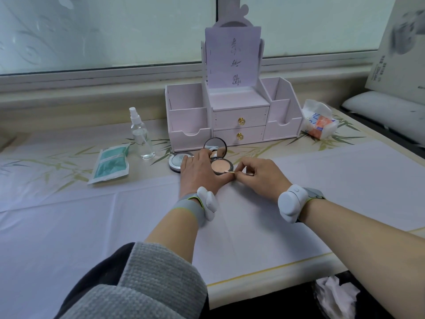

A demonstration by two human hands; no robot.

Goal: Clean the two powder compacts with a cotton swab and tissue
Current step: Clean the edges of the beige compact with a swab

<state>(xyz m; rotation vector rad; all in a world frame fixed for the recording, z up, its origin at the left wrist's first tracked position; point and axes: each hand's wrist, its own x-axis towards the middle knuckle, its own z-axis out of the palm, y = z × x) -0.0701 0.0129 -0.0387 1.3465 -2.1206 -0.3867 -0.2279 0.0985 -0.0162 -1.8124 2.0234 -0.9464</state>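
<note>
Ribbed grey knit sleeve (142, 284) is lying nearest, folded back over a dark layer, and a crumpled white tissue (333, 293) is showing against something dark below the table's near edge at the right. Beyond that yellow-lined edge, smooth white paper (92, 226) is being seen spread flat over the table. It is creased in straight folds, with broad bare stretches to the left and right of the forearms. At its far edge the open compact (222, 167), round and dark-rimmed with a matte beige pan, is being steadied by the left hand (197, 173). Thumb and fingers are being curled round its left side, and its mirror lid (215, 146) is standing upright behind. A wooden-stemmed cotton swab (228, 172) is being pinched between the thumb and forefingers of the right hand (259, 178), with its tip being laid against the pan's near rim. The closed compact (177, 161), a flat silvery disc, is lying just left, partly covered by the left fingers. Further left a soft teal packet (110, 165) is lying flat, with a clear plastic spray bottle (140, 134) standing just beside it. Behind, a pale boxy organiser (232, 116) with two brass-knobbed drawers is standing near the sill. A crinkled tissue pack (318, 120) is lying beside its right end.
</note>
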